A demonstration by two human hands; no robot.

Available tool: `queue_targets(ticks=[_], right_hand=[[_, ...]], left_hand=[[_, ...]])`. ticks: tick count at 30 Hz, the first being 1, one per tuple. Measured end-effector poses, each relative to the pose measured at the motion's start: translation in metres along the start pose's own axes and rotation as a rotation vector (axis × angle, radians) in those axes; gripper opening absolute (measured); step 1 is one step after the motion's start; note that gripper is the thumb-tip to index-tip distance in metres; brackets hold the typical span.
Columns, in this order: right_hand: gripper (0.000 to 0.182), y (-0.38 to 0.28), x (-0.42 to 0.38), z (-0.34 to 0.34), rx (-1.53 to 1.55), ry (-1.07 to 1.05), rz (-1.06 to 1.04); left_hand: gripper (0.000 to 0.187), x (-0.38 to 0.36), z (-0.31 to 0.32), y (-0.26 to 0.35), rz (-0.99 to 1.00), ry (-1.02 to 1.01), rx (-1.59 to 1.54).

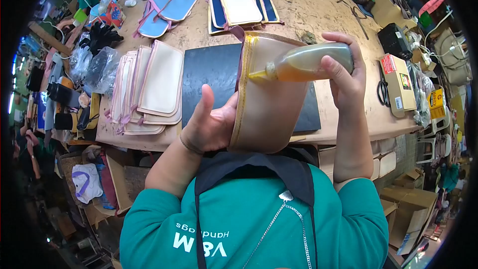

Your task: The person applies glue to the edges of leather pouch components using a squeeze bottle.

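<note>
My right hand (345, 72) grips a translucent squeeze bottle (313, 62) of amber liquid, tipped so its yellow nozzle points left. The nozzle tip meets the inner face of a beige leather-like panel (274, 114), close to its yellowish left edge strip. My left hand (214, 122) supports this panel from the left, fingers behind it and thumb raised away from it; the fingertips are hidden. A bit of purple material shows at the panel's top left corner. Beneath the panel lies a dark flat board (209, 77) on the table.
Stacked cream panels with pink edges (162, 79) lie left of the board. Blue panels (179, 6) and cream and navy pieces (241, 7) are farther back. Scissors (383, 92) and a cardboard box (400, 87) sit at right. Plastic bags (102, 69) crowd the left edge.
</note>
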State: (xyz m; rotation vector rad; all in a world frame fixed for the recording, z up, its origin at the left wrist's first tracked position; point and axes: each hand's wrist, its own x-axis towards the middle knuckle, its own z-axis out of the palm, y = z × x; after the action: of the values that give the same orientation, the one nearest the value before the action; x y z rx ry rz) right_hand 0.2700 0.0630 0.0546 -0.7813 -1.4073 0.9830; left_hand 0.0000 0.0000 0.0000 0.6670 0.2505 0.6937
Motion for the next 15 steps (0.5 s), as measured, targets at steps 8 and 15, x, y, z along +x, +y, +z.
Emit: queue_targets(ticks=[8, 15], right_hand=[[0.040, -0.002, -0.012, 0.009, -0.063, -0.123, 0.016], [0.039, -0.001, -0.020, 0.014, -0.121, -0.213, 0.044]], left_hand=[[0.118, 0.000, 0.002, 0.006, 0.020, 0.003, -0.065], [0.118, 0.003, 0.007, 0.011, 0.078, 0.036, -0.153]])
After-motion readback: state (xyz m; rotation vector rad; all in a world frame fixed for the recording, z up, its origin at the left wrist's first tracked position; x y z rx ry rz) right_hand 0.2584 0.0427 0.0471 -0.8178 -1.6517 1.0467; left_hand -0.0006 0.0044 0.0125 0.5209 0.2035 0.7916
